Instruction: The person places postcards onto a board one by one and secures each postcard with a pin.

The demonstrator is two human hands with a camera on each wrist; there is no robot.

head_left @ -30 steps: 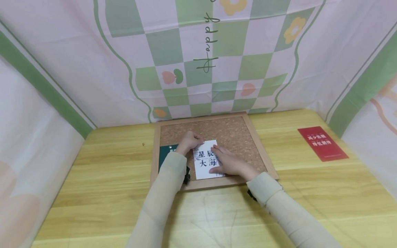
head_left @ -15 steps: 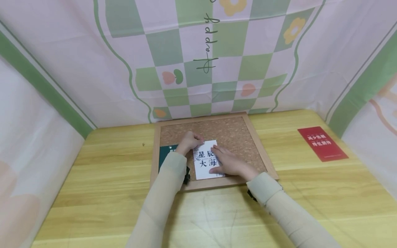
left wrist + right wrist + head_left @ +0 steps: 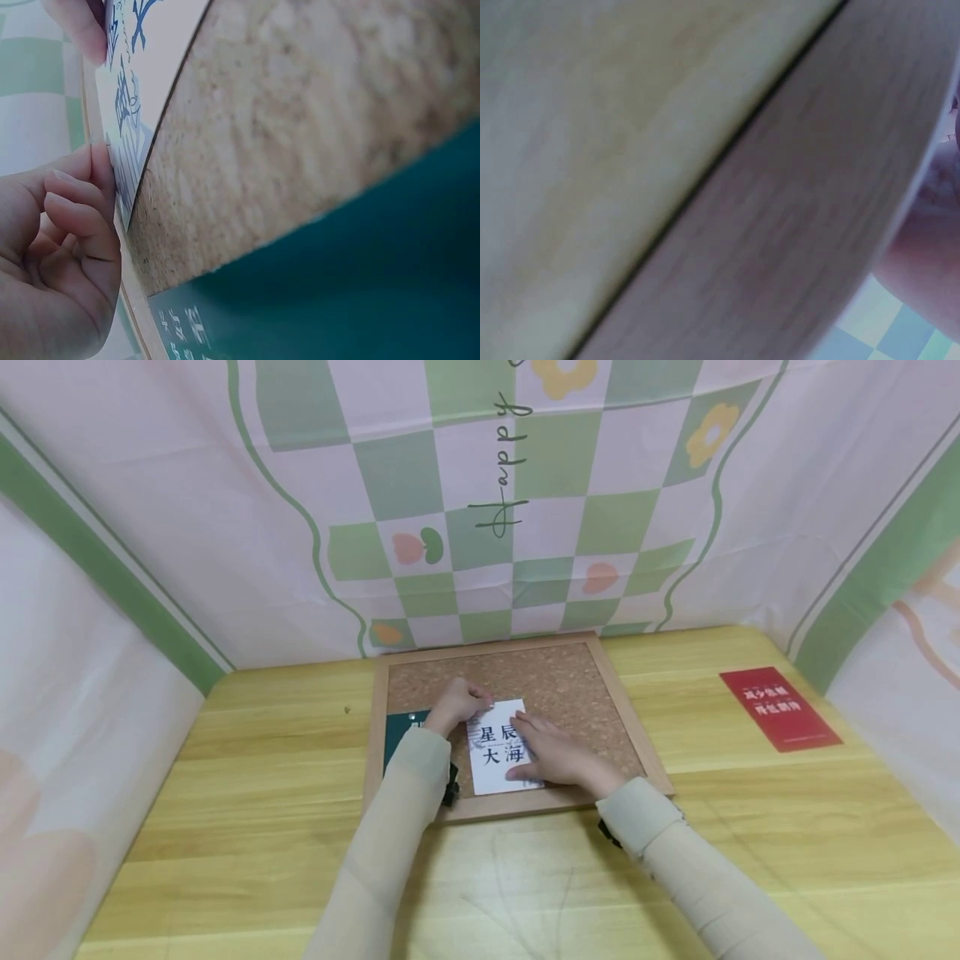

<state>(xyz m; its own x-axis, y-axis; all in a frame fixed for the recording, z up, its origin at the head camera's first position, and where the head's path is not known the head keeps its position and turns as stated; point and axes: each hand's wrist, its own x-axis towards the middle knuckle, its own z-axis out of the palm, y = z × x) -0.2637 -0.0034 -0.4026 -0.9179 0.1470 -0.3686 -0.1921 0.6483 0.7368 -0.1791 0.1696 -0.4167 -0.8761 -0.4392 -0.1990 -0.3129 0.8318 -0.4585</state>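
Observation:
A white card [image 3: 495, 768] with dark blue characters lies on a wood-framed corkboard [image 3: 558, 672]. At its top edge, my left hand [image 3: 454, 703] pinches what looks like a small clear pushpin [image 3: 107, 143] between thumb and index finger; the fingertips mostly hide it. The other left fingers are curled in, as the left wrist view shows. My right hand [image 3: 558, 750] rests on the card's right side with its fingers extended. To the left, a dark green card [image 3: 397, 735] lies on the cork, partly covered by my left wrist, with a small shiny pin near its top.
On the wooden table [image 3: 262, 793], a red card [image 3: 780, 708] with white characters lies to the right of the board. Behind the table hangs a checkered green and white cloth [image 3: 480, 581], with white cloth on both sides. The right wrist view mostly holds the board's frame [image 3: 765, 225].

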